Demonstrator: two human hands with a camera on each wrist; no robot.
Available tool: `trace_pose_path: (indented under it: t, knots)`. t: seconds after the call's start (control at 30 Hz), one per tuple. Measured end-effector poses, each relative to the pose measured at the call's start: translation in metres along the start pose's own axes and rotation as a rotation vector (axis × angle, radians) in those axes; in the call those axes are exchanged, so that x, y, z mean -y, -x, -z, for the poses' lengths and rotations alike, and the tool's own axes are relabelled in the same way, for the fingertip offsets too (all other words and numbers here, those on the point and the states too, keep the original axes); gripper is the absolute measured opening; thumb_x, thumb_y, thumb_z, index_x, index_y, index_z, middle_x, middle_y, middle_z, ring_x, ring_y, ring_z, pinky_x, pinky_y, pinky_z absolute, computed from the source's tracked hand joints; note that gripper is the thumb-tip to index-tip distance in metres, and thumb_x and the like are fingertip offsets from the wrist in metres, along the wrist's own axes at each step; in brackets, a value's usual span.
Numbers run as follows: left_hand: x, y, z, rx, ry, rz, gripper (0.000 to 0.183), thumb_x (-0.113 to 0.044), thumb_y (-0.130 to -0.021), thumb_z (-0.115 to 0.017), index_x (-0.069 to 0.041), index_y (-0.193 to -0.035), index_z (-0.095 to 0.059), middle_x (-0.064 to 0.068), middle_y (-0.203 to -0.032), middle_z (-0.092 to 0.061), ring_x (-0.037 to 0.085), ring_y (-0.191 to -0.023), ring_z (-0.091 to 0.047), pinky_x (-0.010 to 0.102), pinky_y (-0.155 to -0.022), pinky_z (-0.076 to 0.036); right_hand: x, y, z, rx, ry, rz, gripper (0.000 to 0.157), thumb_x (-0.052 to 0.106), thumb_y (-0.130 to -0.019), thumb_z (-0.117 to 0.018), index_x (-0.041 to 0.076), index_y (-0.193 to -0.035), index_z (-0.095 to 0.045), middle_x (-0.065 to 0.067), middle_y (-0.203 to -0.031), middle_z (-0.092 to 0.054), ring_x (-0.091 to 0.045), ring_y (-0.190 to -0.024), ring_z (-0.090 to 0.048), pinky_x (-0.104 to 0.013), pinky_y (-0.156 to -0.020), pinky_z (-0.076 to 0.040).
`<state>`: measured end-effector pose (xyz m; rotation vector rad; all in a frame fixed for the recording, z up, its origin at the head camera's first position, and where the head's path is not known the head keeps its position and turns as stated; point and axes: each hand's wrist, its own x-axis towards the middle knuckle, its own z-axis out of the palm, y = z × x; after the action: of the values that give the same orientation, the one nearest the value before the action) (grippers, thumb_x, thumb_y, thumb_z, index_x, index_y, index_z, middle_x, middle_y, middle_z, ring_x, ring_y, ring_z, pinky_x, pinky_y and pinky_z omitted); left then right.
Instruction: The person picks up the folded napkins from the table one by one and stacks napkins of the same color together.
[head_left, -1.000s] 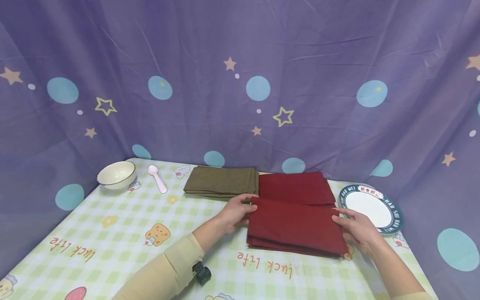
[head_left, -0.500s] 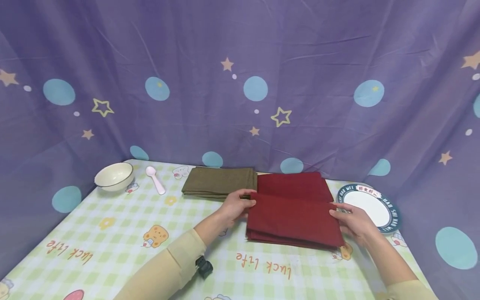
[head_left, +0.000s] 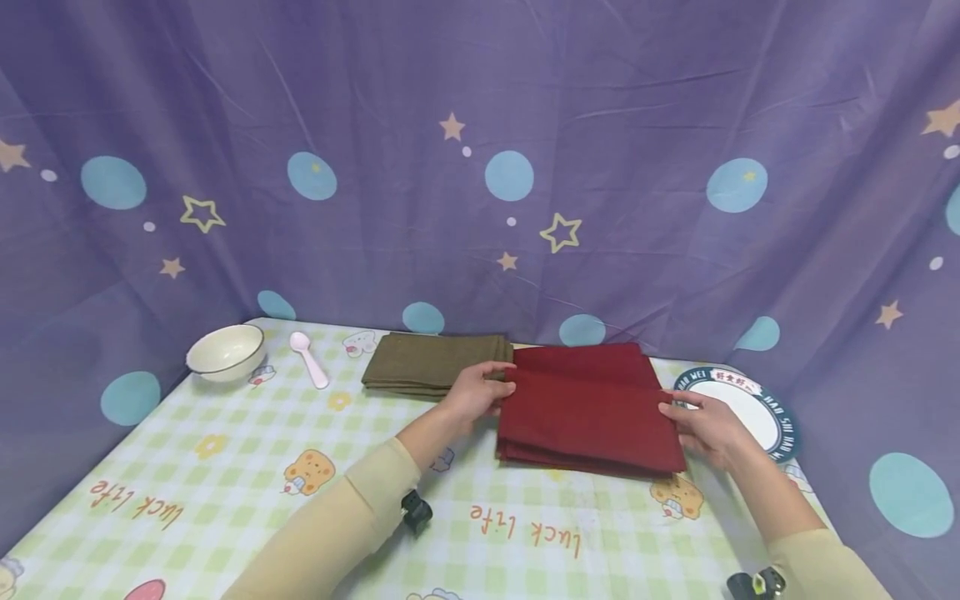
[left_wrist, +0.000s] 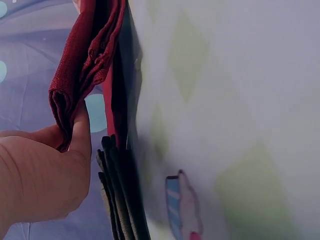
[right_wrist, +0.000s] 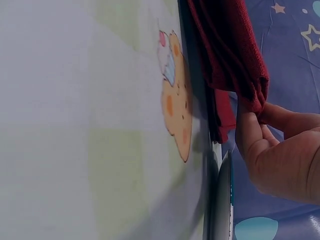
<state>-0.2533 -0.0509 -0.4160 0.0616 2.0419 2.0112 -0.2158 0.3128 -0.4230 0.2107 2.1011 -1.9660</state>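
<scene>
A folded red cloth (head_left: 588, 423) is held between both hands, its near edge drooping slightly. My left hand (head_left: 474, 396) pinches its left far corner, thumb on top; in the left wrist view that hand (left_wrist: 47, 175) has the folded layers between thumb and fingers. At the right far corner my right hand (head_left: 708, 427) pinches it likewise, as the right wrist view also shows. Both wrist views show the cloth raised off the table. Just behind it lies a second folded red cloth (head_left: 581, 362), partly covered from view. A folded olive-brown cloth (head_left: 435, 362) sits beside that one, left of it.
A round plate (head_left: 783, 417) with a dark teal rim lies at the right, close behind my right hand. Far left stand a cream bowl (head_left: 227, 352) and a pink spoon (head_left: 309, 360). The checked tablecloth (head_left: 247, 500) ends at a purple curtain (head_left: 375, 233).
Both hands have carried the held red cloth away from me, towards the back, so it overlaps more of the red cloth behind it. The head view has shifted slightly.
</scene>
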Motion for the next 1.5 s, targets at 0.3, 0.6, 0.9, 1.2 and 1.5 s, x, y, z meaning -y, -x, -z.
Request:
trace_pose_path:
  t: [0.3, 0.6, 0.9, 1.2, 1.5]
  knots:
    - [-0.005, -0.013, -0.003, -0.021, 0.052, 0.011, 0.044, 0.003, -0.096, -0.064, 0.001, -0.139, -0.057, 0.006, -0.091, -0.071, 0.013, -0.071, -0.069, 0.03, -0.065, -0.06, 0.007, -0.013, 0.004, -0.002, 0.024, -0.006, 0.07, 0.011, -0.101, -0.063, -0.011, -0.155, -0.023, 0.005, -0.094, -0.069, -0.009, -0.084, -0.07, -0.031, -0.079, -0.06]
    - [-0.011, -0.026, -0.004, -0.048, 0.031, 0.018, 0.045, 0.001, -0.096, -0.066, -0.003, -0.14, -0.058, 0.007, -0.092, -0.072, 0.013, -0.07, -0.068, 0.029, -0.065, -0.06, 0.016, -0.031, 0.01, -0.011, 0.074, 0.0, 0.07, 0.013, -0.101, -0.063, -0.009, -0.155, -0.025, 0.007, -0.092, -0.069, -0.006, -0.083, -0.069, -0.03, -0.078, -0.06]
    - [-0.017, -0.039, -0.006, -0.074, 0.042, 0.022, 0.043, 0.004, -0.095, -0.066, 0.0, -0.138, -0.059, 0.006, -0.088, -0.07, 0.012, -0.069, -0.067, 0.03, -0.065, -0.06, 0.024, -0.05, 0.012, -0.01, 0.1, 0.019, 0.068, 0.01, -0.102, -0.062, -0.012, -0.153, -0.025, 0.009, -0.09, -0.066, -0.003, -0.082, -0.066, -0.028, -0.077, -0.059]
    - [-0.019, -0.051, -0.007, -0.121, 0.037, 0.015, 0.043, 0.004, -0.095, -0.066, 0.001, -0.138, -0.059, 0.007, -0.093, -0.07, 0.011, -0.068, -0.066, 0.026, -0.06, -0.059, 0.037, -0.06, 0.011, -0.041, 0.173, -0.002, 0.067, 0.015, -0.103, -0.061, -0.009, -0.155, -0.027, 0.001, -0.108, -0.067, -0.002, -0.089, -0.063, -0.026, -0.08, -0.057]
    - [-0.016, -0.057, -0.006, -0.154, -0.01, 0.031, 0.045, 0.002, -0.096, -0.067, -0.001, -0.139, -0.058, 0.009, -0.093, -0.071, 0.011, -0.068, -0.065, 0.023, -0.057, -0.056, 0.039, -0.071, 0.006, -0.084, 0.219, 0.021, 0.059, 0.013, -0.102, -0.061, -0.011, -0.149, -0.036, 0.006, -0.097, -0.064, 0.0, -0.08, -0.062, -0.024, -0.072, -0.056]
